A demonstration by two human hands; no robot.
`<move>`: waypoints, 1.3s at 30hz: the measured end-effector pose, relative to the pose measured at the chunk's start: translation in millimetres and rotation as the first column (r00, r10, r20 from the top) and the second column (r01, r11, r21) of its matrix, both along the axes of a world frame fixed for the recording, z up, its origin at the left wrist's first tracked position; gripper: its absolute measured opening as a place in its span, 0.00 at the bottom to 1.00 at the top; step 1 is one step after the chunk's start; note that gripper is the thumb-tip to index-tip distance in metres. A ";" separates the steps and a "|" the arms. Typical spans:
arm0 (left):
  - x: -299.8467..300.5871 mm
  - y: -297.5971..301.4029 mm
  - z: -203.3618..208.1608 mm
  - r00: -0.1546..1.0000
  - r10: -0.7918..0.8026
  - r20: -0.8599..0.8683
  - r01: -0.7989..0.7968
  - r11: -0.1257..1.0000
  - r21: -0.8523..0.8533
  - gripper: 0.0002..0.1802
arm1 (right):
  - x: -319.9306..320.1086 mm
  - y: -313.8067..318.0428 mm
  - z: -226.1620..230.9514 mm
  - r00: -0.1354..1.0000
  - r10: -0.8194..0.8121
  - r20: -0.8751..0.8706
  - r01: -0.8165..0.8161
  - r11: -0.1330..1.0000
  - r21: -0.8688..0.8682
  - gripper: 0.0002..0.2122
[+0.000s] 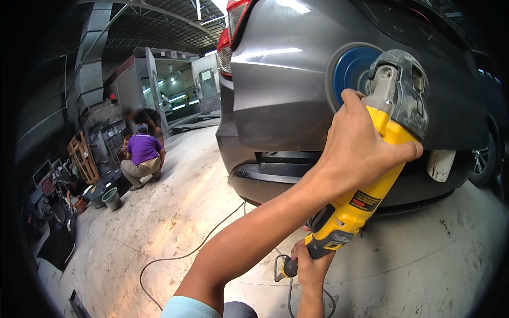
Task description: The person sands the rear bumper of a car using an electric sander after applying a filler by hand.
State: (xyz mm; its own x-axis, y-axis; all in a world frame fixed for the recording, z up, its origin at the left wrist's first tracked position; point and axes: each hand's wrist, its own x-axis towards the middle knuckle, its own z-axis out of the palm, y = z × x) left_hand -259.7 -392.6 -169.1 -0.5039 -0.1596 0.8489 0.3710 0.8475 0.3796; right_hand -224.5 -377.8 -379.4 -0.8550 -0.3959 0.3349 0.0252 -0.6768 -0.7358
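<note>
A yellow and black electric polisher (366, 185) is held at a slant in front of a dark grey car (286, 100). Its round pad with a blue backing (348, 74) faces the car's rear bodywork and appears to lie against it. My left hand (366, 138) is wrapped over the front of the polisher's body, just behind its metal gear head. Lower down, my right hand (313, 265) is closed around the rear handle, near where the cord comes out. The left palm and some of the right fingers are hidden.
A dark power cord (185, 254) loops over the pale, stained floor (175, 212) on the left. Farther back, a person in a purple shirt (143, 148) squats beside other people, near a green bucket (112, 199). Behind them stands a lit booth with open doors (207, 82).
</note>
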 end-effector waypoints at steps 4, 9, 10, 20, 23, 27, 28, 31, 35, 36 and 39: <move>33.0 -23.1 -10.1 0.999 0.036 -0.010 -0.035 0.995 0.097 0.49 | 7.8 -10.9 -20.5 0.996 -0.017 -0.088 0.029 0.989 0.143 0.03; 78.1 -82.3 -35.6 0.982 -0.144 -0.122 0.177 0.926 0.332 0.42 | 18.6 -29.6 -27.6 0.945 0.013 -0.327 0.105 0.934 0.341 0.14; 91.2 -95.1 -41.0 0.983 -0.138 -0.119 0.173 0.909 0.378 0.38 | 21.2 -35.6 -27.8 0.928 0.048 -0.369 0.100 0.923 0.370 0.15; 128.2 -141.8 -99.5 0.943 0.043 -0.329 0.120 0.881 0.458 0.41 | 19.8 -64.4 -62.9 0.830 0.226 -0.510 0.132 0.809 0.573 0.21; 125.3 -129.0 -102.9 0.974 0.013 -0.227 0.082 0.911 0.404 0.42 | 28.0 -59.5 -74.0 0.853 0.161 -0.497 0.146 0.840 0.522 0.17; 106.7 -97.7 -82.6 0.981 -0.169 -0.093 0.193 0.888 0.419 0.45 | 36.6 -48.3 -73.9 0.936 0.081 -0.344 0.092 0.884 0.458 0.10; 101.5 -93.6 -74.5 0.981 -0.172 -0.092 0.195 0.895 0.402 0.46 | 38.8 -47.0 -71.1 0.945 0.078 -0.317 0.067 0.904 0.423 0.09; 93.8 -87.3 -51.0 0.990 -0.137 -0.027 0.136 0.902 0.409 0.50 | 35.3 -33.2 -48.1 0.961 0.058 -0.271 0.052 0.923 0.382 0.09; 96.0 -84.4 -10.0 0.984 -0.159 -0.082 0.176 0.763 0.623 0.49 | 21.0 -8.8 6.0 0.957 0.071 -0.280 0.083 0.862 0.499 0.12; 100.7 -83.9 7.0 0.982 -0.176 -0.065 0.173 0.714 0.678 0.47 | 13.7 -1.3 27.4 0.946 0.135 -0.296 0.059 0.824 0.564 0.14; 104.9 -80.9 39.8 0.987 -0.147 -0.071 0.147 0.606 0.782 0.43 | -4.1 29.6 89.4 0.930 0.174 -0.325 0.100 0.729 0.677 0.12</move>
